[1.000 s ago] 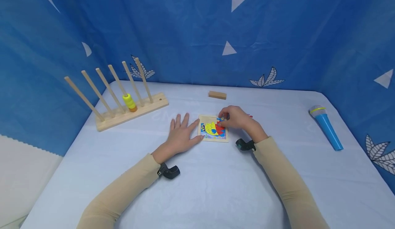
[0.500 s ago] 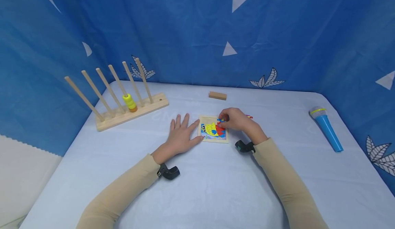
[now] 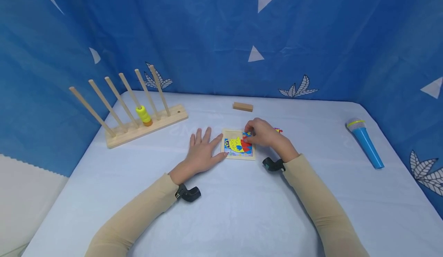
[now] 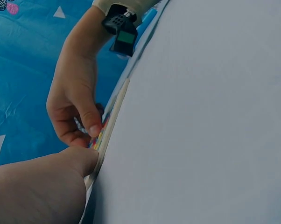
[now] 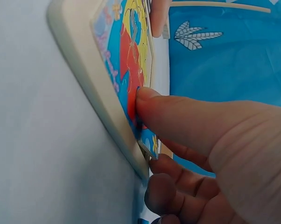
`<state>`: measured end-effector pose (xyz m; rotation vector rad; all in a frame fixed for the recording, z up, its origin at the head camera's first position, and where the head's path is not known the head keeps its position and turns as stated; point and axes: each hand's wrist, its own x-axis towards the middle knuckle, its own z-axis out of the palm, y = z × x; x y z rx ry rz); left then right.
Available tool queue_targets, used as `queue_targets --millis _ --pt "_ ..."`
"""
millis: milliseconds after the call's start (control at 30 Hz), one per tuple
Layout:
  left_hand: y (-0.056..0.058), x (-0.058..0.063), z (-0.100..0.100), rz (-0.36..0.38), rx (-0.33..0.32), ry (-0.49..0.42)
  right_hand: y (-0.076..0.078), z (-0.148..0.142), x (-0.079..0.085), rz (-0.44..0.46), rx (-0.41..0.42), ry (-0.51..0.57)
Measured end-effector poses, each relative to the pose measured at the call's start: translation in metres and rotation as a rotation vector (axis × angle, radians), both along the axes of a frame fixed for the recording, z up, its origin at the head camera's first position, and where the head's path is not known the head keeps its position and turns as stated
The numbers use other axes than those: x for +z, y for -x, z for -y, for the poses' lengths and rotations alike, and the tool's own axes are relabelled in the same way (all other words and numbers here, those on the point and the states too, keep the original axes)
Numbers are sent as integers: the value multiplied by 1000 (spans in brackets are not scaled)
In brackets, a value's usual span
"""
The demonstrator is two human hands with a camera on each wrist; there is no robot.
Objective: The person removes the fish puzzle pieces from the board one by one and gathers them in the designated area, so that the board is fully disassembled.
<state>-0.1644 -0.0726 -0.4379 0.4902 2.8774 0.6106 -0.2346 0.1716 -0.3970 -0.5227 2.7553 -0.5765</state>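
A small square jigsaw puzzle (image 3: 236, 145) in a pale wooden tray (image 3: 238, 158) lies mid-table, with a yellow and red sea-creature picture. My left hand (image 3: 202, 155) rests flat with spread fingers, its thumb and index finger at the tray's left side. At the far right corner my right hand (image 3: 262, 134) pinches a blue and red puzzle piece with a yellow star (image 5: 152, 142). That piece sits tilted, one edge raised above the tray, the thumb on its face and bent fingers by its outer edge. Bare wood shows along the tray's far left part.
Another colourful piece (image 3: 278, 130) lies just beyond the right hand, partly hidden. Behind the puzzle is a small wooden block (image 3: 243, 106). A wooden peg stand (image 3: 147, 129) with yellow and orange beads (image 3: 143, 114) stands at left; a blue toy microphone (image 3: 367, 145) lies at right.
Both hands keep nearly the same places. Only slight finger movement shows at the puzzle's far right corner, where the pinched piece lies at a slightly different angle.
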Motion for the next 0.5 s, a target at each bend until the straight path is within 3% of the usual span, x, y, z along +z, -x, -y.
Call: queue_targets --millis 500 --pt "1 -1 0 -20 -3 6 -2 0 1 -17 -2 21"
